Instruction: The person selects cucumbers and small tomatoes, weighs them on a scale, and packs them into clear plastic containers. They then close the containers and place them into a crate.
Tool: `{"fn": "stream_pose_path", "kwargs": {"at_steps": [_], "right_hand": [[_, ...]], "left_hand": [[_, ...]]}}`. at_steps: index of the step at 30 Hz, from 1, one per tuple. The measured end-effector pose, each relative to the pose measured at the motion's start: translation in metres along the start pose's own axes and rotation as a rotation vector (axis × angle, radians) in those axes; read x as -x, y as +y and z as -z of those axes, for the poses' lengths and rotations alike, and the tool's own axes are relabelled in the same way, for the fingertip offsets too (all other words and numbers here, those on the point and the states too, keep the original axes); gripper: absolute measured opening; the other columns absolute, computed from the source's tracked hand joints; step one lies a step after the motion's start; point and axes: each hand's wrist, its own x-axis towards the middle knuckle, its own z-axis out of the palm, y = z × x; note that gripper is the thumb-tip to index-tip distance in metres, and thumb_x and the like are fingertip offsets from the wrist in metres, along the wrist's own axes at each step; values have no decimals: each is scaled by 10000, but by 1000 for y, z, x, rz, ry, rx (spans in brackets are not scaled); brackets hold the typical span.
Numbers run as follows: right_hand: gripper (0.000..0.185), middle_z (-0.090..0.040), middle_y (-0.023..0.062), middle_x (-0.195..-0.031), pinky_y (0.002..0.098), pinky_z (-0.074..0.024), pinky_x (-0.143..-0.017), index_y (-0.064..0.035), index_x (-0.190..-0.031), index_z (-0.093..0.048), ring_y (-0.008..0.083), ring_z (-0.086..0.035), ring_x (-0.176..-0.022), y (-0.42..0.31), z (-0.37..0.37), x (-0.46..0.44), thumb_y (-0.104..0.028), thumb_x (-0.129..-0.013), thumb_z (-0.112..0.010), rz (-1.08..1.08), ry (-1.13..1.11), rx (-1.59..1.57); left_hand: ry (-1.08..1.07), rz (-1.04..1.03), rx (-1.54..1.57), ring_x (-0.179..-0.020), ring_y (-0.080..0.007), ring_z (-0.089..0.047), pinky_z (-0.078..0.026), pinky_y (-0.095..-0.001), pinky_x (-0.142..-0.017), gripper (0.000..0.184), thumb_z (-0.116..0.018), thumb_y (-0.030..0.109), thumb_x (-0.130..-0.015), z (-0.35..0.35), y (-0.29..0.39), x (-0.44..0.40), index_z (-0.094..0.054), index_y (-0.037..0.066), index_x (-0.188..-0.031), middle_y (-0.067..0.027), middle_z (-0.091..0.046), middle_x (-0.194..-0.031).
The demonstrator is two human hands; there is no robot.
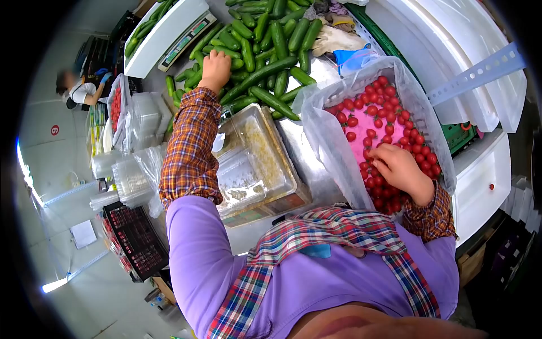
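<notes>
My left hand (215, 70) reaches into a big heap of green cucumbers (265, 48), its fingers curled over one cucumber (224, 52) near the scale. Down among red cherry tomatoes (389, 116) is my right hand (403, 172), with bent fingers; whatever lies inside them is hidden. The tomatoes fill a crate lined with a clear plastic bag (322, 133), and a pink sheet (353, 148) shows under them. Between my arms stands a clear plastic bin (257, 152) containing clear trays.
A white scale (175, 34) with a display stands beyond my left hand. Stacked clear punnets (132, 178) and a black crate (135, 240) are at the left. At the right are white bins (480, 186) and a perforated strip (480, 73). Another person (82, 90) works far left.
</notes>
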Motion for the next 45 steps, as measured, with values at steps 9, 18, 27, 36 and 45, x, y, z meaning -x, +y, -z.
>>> {"fn": "stream_pose_path", "kwargs": {"at_steps": [9, 18, 27, 36, 45], "right_hand": [[123, -581, 124, -842, 402, -475, -650, -48, -914, -591, 317, -582, -777, 2, 3, -5, -89, -800, -573, 27, 29, -10], [144, -580, 120, -835, 402, -471, -680, -42, -921, -590, 308, -575, -794, -1, 6, 1, -105, -791, -587, 46, 14, 9], [132, -578, 122, -835, 398, -473, -682, -42, -899, -581, 304, -576, -818, 1, 3, 8, -101, -782, -590, 86, 40, 75], [154, -595, 164, -853, 422, -468, -691, -25, -914, -591, 346, -582, -812, 7, -9, 11, -100, -780, -592, 166, 31, 114], [182, -615, 172, -898, 407, -471, -733, -21, -952, -604, 346, -587, -855, 18, -20, 10, -110, -793, -600, 195, -13, 164]], "left_hand": [[256, -540, 634, -1000, -332, -527, -446, -394, -877, 480, -728, 110, -610, 84, 89, -3, -558, 51, -1055, -148, -576, -1018], [187, -943, 516, -938, -294, -560, -460, -380, -821, 452, -616, 79, -662, 56, 158, -23, -584, 110, -1112, -98, -618, -999], [108, -193, 1750, -791, -145, -611, -502, -280, -744, 333, -686, 120, -769, 135, 89, 5, -603, 10, -1072, -55, -654, -938], [-124, -172, 2075, -964, -216, -588, -473, -337, -867, 378, -609, 63, -776, 164, 56, 155, -523, -15, -1136, -111, -603, -1059], [6, -18, 845, -734, -262, -611, -487, -345, -682, 379, -690, 131, -669, 136, 43, 281, -604, 35, -1025, -151, -638, -816]]}}
